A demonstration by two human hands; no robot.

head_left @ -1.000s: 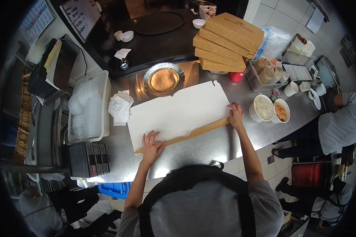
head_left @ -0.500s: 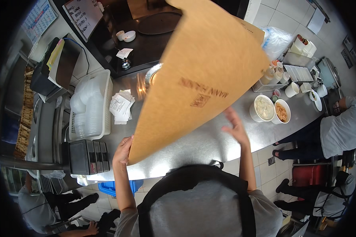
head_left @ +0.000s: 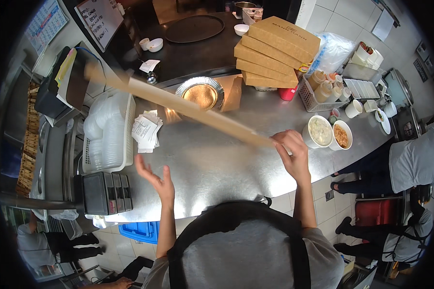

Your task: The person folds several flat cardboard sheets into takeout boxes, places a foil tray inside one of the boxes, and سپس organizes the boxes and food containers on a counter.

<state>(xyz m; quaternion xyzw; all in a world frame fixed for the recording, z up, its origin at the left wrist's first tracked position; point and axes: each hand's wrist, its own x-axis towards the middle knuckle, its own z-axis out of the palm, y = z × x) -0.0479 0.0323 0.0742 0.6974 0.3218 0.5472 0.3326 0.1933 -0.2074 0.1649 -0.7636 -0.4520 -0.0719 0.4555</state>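
Note:
My right hand (head_left: 293, 154) pinches the right end of a large flat brown kraft-paper or cardboard piece (head_left: 188, 107). The piece is tilted in the air above the counter, almost edge-on and smeared by motion, so I cannot tell whether it is a bag or a folded box. My left hand (head_left: 158, 182) is open below it, fingers spread and touching nothing. Under the piece's middle, a round foil tray (head_left: 219, 91) shows on the steel counter (head_left: 202, 178).
Brown cardboard boxes (head_left: 282, 43) are stacked at the back right, by a basket of sauce bottles (head_left: 323, 91). Two filled tubs (head_left: 319, 132) stand to the right. At left are paper slips (head_left: 147, 131) and a white basket of plastic containers (head_left: 130, 120). Other people stand at both sides.
The brown piece has swung up and left, from face-on to edge-on, uncovering the stacked boxes and foil tray. My left hand has let go; my right hand now grips its right end.

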